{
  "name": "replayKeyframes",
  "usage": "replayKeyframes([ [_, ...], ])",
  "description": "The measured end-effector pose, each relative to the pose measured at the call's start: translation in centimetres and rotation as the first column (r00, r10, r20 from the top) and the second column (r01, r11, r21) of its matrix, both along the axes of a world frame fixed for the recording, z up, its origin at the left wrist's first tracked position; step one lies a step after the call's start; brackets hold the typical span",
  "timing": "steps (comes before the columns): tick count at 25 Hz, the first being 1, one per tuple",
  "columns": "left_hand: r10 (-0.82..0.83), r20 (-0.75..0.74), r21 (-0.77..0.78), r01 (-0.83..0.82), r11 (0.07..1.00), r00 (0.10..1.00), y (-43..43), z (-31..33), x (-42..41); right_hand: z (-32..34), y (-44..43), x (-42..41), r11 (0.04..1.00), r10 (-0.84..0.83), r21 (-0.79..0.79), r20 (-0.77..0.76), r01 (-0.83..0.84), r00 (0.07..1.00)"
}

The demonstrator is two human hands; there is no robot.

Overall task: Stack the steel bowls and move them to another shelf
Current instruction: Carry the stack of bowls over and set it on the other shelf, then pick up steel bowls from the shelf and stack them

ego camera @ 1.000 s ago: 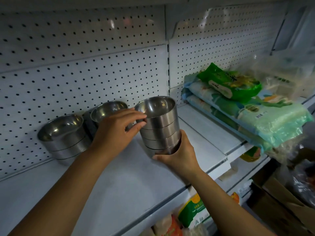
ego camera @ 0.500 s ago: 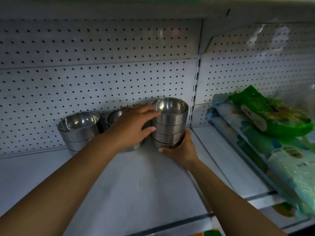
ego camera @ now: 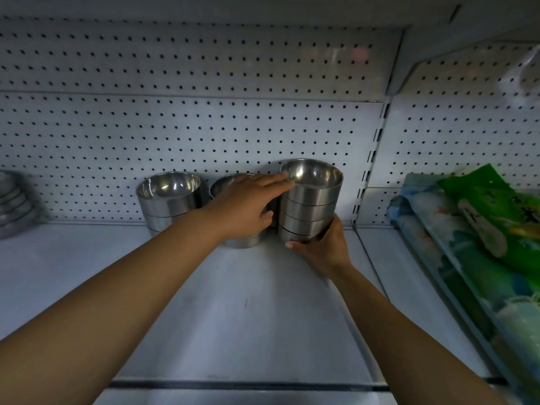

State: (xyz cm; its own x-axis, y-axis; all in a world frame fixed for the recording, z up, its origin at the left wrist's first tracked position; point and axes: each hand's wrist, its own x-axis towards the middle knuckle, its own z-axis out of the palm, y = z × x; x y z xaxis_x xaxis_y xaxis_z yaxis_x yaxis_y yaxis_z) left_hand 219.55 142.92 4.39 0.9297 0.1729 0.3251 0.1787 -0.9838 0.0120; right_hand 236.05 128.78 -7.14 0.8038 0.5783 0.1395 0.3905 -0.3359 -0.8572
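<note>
**A:** How many piles of bowls do you count?

**B:** I count three. The tall stack (ego camera: 309, 211) between my hands is four steel bowls nested together. Their walls are straight and brushed, with a dark seam under each rim, and the top bowl is mirror-bright inside. Just behind my left hand (ego camera: 244, 206) sits the middle stack (ego camera: 226, 182). The hand hides most of it, so I cannot count its bowls. Further left of that hand stands the left stack (ego camera: 169, 200), where I make out two bowls.

**A:** And the hands?

**B:** My left hand lies flat with straight fingers, the tips touching the top bowl's rim, and it grasps nothing. My right hand (ego camera: 324, 249) cups the base of the tall stack, fingers curled round its right side and thumb at its bottom edge.

**A:** Where is that stack?

**B:** It is at the back of the shelf (ego camera: 233, 302), close to the pegboard (ego camera: 175, 135). I cannot tell whether it rests on the shelf.

**A:** Anything else?

**B:** Far left of my left hand there is one blurred pile of steel dishes (ego camera: 14, 200). Right of my right hand, one green bag (ego camera: 491, 206) lies on paler bags.
</note>
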Motion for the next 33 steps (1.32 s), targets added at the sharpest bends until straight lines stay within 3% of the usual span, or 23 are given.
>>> replayKeyframes([
  [5,0.047,0.119,-0.1,-0.035,0.994,0.992,-1.1,-0.1,-2.5,0.5,-0.6,-1.6,0.999,-0.044,0.018,-0.052,0.045,0.998],
  [8,0.158,0.224,-0.218,-0.109,0.97,0.962,-1.6,-0.9,-6.3,2.4,-2.2,-5.3,1.0,-0.013,0.004,0.03,0.013,0.999],
  [12,0.38,0.234,-0.32,-0.298,0.899,0.895,-2.1,-3.1,-14.3,4.1,-2.5,-9.9,0.979,0.201,-0.061,0.143,-0.194,0.969],
  [16,0.582,0.238,-0.336,-0.496,0.8,0.777,-2.6,-5.8,-23.8,5.6,0.3,-15.5,0.88,0.474,-0.134,0.198,-0.455,0.858],
  [21,0.821,0.243,-0.397,-0.719,0.57,0.517,-5.7,-8.1,-36.3,5.9,5.2,-25.5,0.625,0.779,-0.222,0.23,-0.748,0.583],
  [27,0.967,0.198,-0.448,-0.862,0.235,0.161,-12.2,-9.8,-52.4,5.9,8.8,-42.2,0.316,0.938,-0.221,0.215,-0.923,0.27],
  [29,0.977,0.196,-0.486,-0.874,0.022,-0.084,-17.0,-10.0,-61.5,4.9,9.7,-53.2,0.147,0.975,-0.229,0.198,-0.962,0.102],
  [31,0.971,0.207,-0.5,-0.866,0.0,-0.12,-18.3,-9.9,-62.9,5.2,9.8,-55.1,0.155,0.971,-0.188,0.208,-0.97,0.115],
  [33,0.952,0.171,-0.525,-0.842,-0.129,-0.253,-21.5,-9.3,-68.1,5.0,9.5,-62.3,0.051,0.971,-0.143,0.237,-0.988,0.016],
])
